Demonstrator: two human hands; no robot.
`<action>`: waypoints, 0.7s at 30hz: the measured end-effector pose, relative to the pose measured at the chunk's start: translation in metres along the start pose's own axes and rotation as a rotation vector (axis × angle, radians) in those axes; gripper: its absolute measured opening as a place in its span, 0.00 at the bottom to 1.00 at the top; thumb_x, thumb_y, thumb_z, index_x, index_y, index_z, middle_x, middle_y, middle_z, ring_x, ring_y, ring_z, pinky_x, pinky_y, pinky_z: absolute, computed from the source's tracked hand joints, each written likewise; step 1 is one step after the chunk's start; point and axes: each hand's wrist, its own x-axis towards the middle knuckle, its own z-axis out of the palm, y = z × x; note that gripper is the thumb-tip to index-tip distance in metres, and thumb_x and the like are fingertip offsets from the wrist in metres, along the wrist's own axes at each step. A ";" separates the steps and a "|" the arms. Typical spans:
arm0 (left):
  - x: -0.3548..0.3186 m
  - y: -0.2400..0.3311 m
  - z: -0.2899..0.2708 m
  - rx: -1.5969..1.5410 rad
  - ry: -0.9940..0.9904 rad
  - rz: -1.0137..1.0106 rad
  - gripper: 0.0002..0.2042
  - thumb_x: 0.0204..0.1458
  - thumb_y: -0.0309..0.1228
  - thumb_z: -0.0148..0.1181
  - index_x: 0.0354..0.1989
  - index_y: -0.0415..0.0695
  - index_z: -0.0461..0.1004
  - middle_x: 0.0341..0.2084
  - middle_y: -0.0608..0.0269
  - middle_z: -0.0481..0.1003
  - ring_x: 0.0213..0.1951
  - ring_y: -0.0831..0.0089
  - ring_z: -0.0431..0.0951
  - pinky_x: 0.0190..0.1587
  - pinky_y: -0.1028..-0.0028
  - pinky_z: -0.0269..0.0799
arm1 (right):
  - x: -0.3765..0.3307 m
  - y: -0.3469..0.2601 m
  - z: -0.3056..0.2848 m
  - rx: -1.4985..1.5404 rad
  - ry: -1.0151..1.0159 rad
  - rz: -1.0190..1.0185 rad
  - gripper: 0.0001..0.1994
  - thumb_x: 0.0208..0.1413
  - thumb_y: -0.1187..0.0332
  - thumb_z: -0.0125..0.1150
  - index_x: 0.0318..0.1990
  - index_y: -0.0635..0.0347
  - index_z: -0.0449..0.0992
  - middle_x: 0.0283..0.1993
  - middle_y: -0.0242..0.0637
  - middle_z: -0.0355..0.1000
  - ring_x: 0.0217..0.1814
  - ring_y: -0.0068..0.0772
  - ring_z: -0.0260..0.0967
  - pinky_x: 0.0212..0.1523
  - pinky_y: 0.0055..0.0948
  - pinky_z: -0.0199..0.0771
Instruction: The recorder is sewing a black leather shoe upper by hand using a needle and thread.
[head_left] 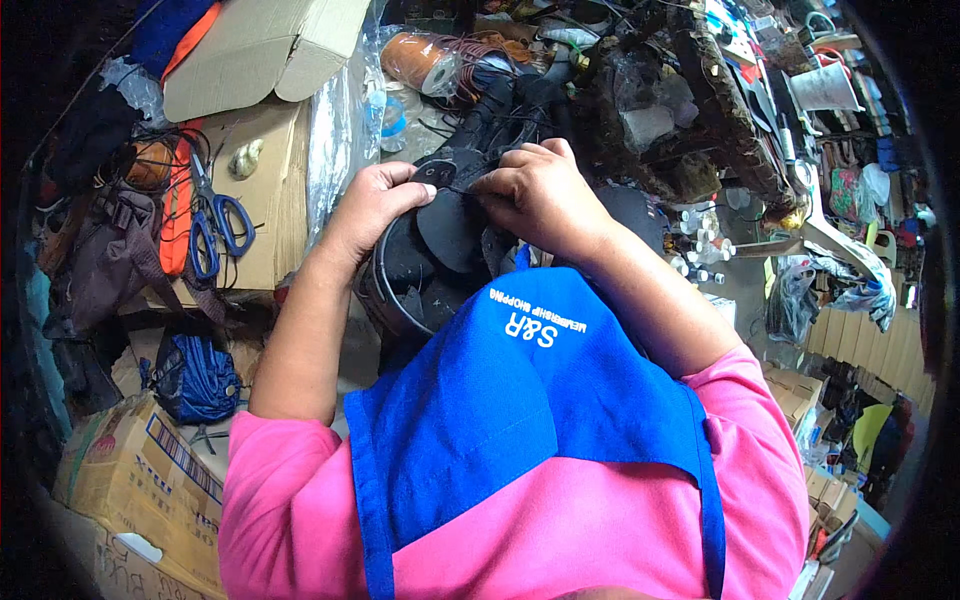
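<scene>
Person in a pink short-sleeved shirt [480, 535] and bright blue cloth apron [460, 420] pinches a flat black piece with pale marks [431, 172] between thumb and fingers of the left hand [385, 205], above a black, round-rimmed object [392, 305] just beyond the apron. The right hand [545, 195] is curled narrow just beside the piece, its exact hold too dark to tell. Blue-handled metal scissors [203, 190] rest near tan cardboard [268, 220] at left; an orange spool [412, 62] lies beyond.

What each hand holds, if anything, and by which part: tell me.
The left hand pinches a black piece by its edge; what the right hand holds is unclear.
</scene>
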 end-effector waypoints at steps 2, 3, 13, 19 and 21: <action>0.001 -0.001 0.000 0.025 0.011 0.005 0.07 0.48 0.26 0.59 0.33 0.36 0.76 0.25 0.66 0.76 0.26 0.81 0.74 0.29 0.80 0.70 | 0.000 0.000 0.000 0.007 -0.005 0.006 0.06 0.44 0.64 0.59 0.30 0.46 0.80 0.25 0.29 0.69 0.36 0.33 0.70 0.40 0.37 0.60; 0.001 -0.001 0.000 0.052 0.022 0.011 0.07 0.47 0.26 0.59 0.32 0.36 0.76 0.24 0.67 0.76 0.26 0.82 0.73 0.29 0.80 0.69 | 0.001 0.000 -0.001 0.023 -0.001 -0.002 0.06 0.43 0.64 0.59 0.29 0.46 0.80 0.25 0.29 0.69 0.36 0.33 0.70 0.40 0.37 0.60; -0.001 0.003 0.005 0.273 -0.023 0.040 0.09 0.48 0.27 0.59 0.37 0.37 0.76 0.27 0.65 0.77 0.26 0.81 0.75 0.31 0.80 0.71 | 0.003 0.009 -0.010 0.051 -0.101 -0.049 0.05 0.45 0.65 0.60 0.31 0.47 0.79 0.28 0.31 0.70 0.39 0.36 0.70 0.42 0.39 0.60; -0.002 0.006 0.012 0.163 -0.018 -0.017 0.10 0.47 0.30 0.59 0.33 0.35 0.78 0.25 0.65 0.77 0.27 0.81 0.73 0.32 0.78 0.70 | -0.004 0.015 -0.008 0.187 -0.121 0.018 0.07 0.45 0.65 0.61 0.34 0.49 0.79 0.30 0.32 0.71 0.41 0.37 0.69 0.41 0.41 0.61; -0.001 0.007 0.013 0.146 -0.025 -0.038 0.10 0.47 0.30 0.59 0.33 0.35 0.78 0.25 0.66 0.77 0.27 0.81 0.73 0.32 0.78 0.70 | -0.004 0.017 -0.007 0.202 -0.141 0.038 0.08 0.45 0.65 0.61 0.34 0.49 0.79 0.31 0.32 0.71 0.41 0.37 0.69 0.41 0.41 0.61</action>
